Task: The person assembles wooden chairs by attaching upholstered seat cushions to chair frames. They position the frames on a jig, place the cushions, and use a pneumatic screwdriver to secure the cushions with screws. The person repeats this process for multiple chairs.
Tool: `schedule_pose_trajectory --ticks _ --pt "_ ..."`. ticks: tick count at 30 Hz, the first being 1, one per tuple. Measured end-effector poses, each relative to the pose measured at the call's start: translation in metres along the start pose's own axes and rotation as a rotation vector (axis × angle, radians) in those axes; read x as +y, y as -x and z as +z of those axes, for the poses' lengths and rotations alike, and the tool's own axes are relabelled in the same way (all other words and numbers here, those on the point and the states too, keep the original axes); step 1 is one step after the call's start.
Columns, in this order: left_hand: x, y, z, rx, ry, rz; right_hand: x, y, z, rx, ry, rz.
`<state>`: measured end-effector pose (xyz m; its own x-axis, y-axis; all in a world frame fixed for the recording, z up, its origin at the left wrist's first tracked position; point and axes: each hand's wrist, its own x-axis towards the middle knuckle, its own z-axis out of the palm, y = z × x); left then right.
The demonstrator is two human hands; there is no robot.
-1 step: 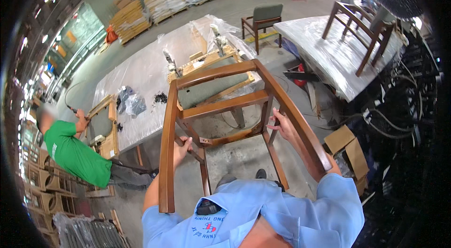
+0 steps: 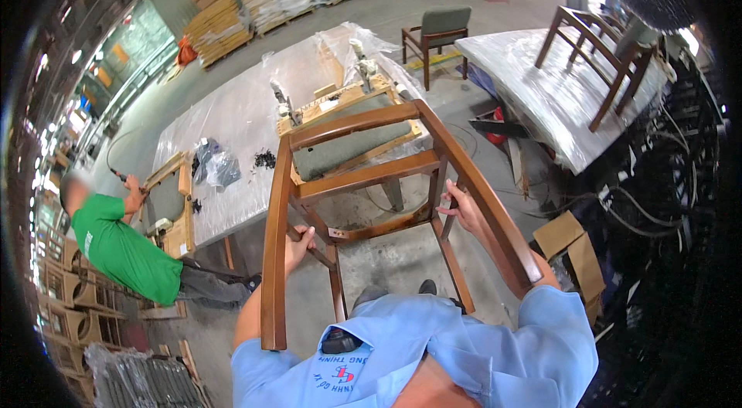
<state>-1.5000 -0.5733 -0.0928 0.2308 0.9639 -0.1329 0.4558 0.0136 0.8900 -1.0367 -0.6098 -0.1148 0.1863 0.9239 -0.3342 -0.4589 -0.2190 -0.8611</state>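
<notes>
A brown wooden chair frame (image 2: pixel 369 174) without a seat is held in front of my body, its two long side pieces pointing back toward me. My left hand (image 2: pixel 299 247) is closed round a lower rail on the left side. On the right, my right hand (image 2: pixel 464 211) grips a slat inside the side piece, its fingers partly stretched. Beyond the frame, a grey padded panel (image 2: pixel 352 144) lies in a wooden clamping jig (image 2: pixel 376 90) on the worktable. The frame hides part of that panel.
The plastic-covered worktable (image 2: pixel 232 118) carries a clear bag (image 2: pixel 219 168) and black bits (image 2: pixel 265 159). A co-worker in green (image 2: pixel 127 249) works at its left end. Right stand another covered table (image 2: pixel 510 60) with a chair frame (image 2: pixel 610 68), hanging cables and an open cardboard box (image 2: pixel 583 261).
The view has shifted very slightly. Both hands keep their hold on the chair frame, which stays in place.
</notes>
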Motion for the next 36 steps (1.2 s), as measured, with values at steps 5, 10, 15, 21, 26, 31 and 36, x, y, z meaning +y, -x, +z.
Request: schedule_pose_trajectory --ticks 5,10,15,21,26,31,36 --pt "0.003 -0.022 0.001 0.041 -0.135 -0.13 0.003 -0.093 0.017 -0.088 0.096 0.064" --pt "-0.027 -0.088 0.0 0.072 0.006 -0.096 -0.006 -0.168 0.027 -0.136 0.155 0.173" --pt "-0.058 -0.152 -0.001 0.039 0.046 -0.178 -0.028 -0.198 0.04 -0.049 0.185 0.23" --pt "-0.078 -0.156 0.012 -0.053 0.16 -0.318 -0.02 -0.226 0.032 0.056 0.239 0.306" --pt "-0.06 -0.16 0.002 -0.077 0.116 -0.387 -0.027 -0.23 0.031 -0.097 0.429 0.278" --pt "-0.047 -0.157 0.002 -0.128 -0.037 -0.415 -0.01 -0.242 0.015 -0.268 0.507 0.236" --pt "-0.053 -0.158 0.005 -0.116 -0.023 -0.419 -0.002 -0.24 0.007 -0.23 0.502 0.195"
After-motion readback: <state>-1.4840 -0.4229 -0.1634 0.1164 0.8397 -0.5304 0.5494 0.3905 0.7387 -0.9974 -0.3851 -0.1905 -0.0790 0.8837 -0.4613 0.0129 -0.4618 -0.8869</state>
